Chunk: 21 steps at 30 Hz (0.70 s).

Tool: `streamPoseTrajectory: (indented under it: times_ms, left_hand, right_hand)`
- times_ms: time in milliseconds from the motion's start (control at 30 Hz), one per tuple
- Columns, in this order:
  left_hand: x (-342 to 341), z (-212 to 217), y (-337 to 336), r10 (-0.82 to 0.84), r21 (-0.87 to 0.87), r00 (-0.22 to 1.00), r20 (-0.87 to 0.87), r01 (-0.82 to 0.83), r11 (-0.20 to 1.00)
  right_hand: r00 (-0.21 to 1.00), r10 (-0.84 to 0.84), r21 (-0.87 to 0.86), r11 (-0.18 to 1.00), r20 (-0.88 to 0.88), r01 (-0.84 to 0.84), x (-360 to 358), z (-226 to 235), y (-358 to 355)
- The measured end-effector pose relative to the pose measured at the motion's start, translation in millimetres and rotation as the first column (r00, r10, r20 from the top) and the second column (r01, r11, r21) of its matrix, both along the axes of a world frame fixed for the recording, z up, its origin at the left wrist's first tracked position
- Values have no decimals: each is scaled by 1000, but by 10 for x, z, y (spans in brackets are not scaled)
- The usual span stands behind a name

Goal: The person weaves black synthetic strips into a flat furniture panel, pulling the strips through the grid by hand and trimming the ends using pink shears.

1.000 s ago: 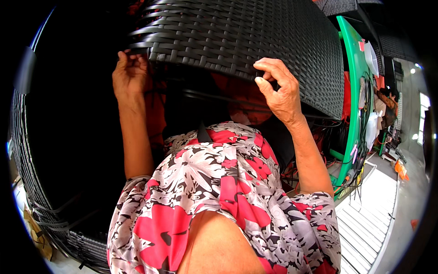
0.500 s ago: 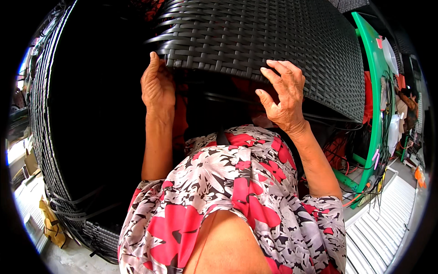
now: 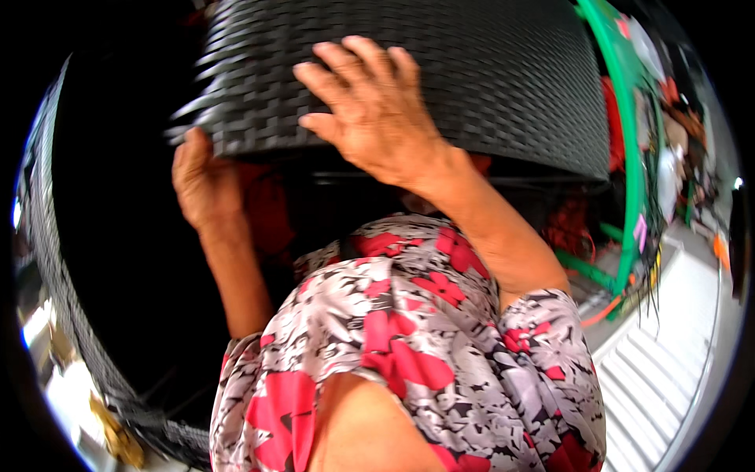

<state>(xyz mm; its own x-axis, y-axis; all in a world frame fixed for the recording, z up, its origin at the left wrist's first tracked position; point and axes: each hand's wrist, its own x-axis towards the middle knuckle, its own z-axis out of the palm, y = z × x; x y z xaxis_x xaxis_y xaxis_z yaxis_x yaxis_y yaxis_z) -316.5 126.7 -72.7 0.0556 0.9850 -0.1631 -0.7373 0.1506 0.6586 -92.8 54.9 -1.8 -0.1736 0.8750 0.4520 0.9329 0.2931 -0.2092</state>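
A black woven panel [image 3: 503, 86] of flat, glossy strips spans the upper middle, with loose strip ends along its left side. At its near left corner, my left hand [image 3: 208, 185] is closed on the edge, thumb on the outer side; the other fingers are mostly hidden and a little blurred. Over the panel's near left part reaches my right hand [image 3: 373, 114], open, with fingers spread and palm toward the weave. Whether it presses on the strips or hovers just above them, I cannot tell.
Large black woven work [image 3: 59, 267] curves along the left side. To the right stands a green frame [image 3: 625, 157] with cables and small items hanging about it. White ribbed sheeting [image 3: 661, 354] lies at the lower right, and a yellowish bag [image 3: 114, 433] at the lower left.
My right hand has moved left and up from the panel's near edge to over its weave, fingers spreading. The view has shifted, and my left hand remains at the panel's corner.
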Motion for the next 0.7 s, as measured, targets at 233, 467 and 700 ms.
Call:
streamPoseTrajectory:
  times_ms: [233, 467, 700]
  left_hand:
    - [69, 215, 162, 46, -380, 994, 98, -5, 925]
    - [-159, 135, 211, -21, -382, 998, 53, 39, 923]
    - [-269, 84, 453, -122, -454, 991, -59, 82, 887]
  right_hand:
    - [994, -49, 26, 998, -96, 51, 55, -86, -50]
    - [997, -34, -92, 995, -75, 27, 150, -61, -281]
    - [994, -95, -155, 984, -63, 84, 330, -156, -244]
